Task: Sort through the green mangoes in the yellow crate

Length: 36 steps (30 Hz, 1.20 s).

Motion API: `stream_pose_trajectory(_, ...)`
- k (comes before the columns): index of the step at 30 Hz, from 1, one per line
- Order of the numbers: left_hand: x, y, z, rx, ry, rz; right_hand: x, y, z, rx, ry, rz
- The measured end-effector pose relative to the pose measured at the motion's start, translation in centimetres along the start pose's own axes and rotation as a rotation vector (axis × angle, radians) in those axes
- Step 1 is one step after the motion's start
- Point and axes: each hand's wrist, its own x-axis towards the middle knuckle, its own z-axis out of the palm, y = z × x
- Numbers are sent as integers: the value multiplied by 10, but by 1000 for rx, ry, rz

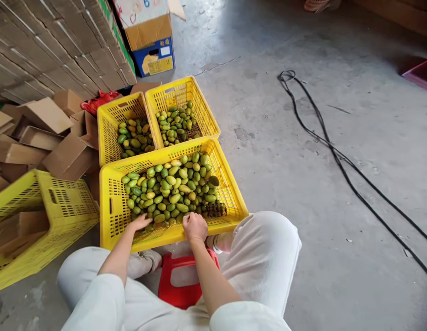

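Observation:
A large yellow plastic crate [230, 181] stands right in front of my knees, holding a heap of small oval green and yellow fruits [173, 184]. My left hand [140, 223] reaches over its near rim at the left, fingers stretched out beside the nearest fruits. Farther right, my right hand [195, 227] is curled into a fist above the same rim. Its fingers face away from me, so what they hold, if anything, is hidden. A bare patch of the crate's floor shows at its right end.
Behind stand two yellow crates, a left one [108, 133] and a right one [202, 103], with similar fruits. Cardboard boxes [66, 156] and another yellow crate [66, 197] lie left. A red stool [180, 294] is between my legs. Black cable [323, 133] crosses the floor at right.

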Motion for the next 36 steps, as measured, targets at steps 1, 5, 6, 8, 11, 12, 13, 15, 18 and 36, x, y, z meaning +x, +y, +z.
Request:
stream_pose_trajectory(1,-4,-11,13,19,-8,-33,0,1,1,-5,3,-5)
stream_pose_trajectory(5,-2,-34,38,55,-19,-51,-2,4,4,-22,-2,-11)
stream_pose_trajectory(6,2,-37,39,57,-17,-37,-2,4,5,-26,-6,-9)
stream_pose_trajectory(8,10,-43,38,66,-13,-26,-2,5,5,-35,-19,-5)
stream_pose_trajectory(11,19,-50,38,109,-6,-68,-2,4,4,-50,-56,-7)
stream_pose_trajectory(12,21,-51,39,128,-5,-86,-2,4,3,-56,-70,-5)
stream_pose_trajectory(13,23,-53,40,146,-5,-102,-1,4,3,-63,-83,1)
stream_pose_trajectory(15,26,-55,41,180,-14,-121,0,3,1,-77,-114,16)
stream_pose_trajectory(18,29,-57,42,225,-36,-141,1,1,-3,-97,-191,54)
stream_pose_trajectory(36,34,-63,51,275,-74,-43,110,67,28,73,-175,400)
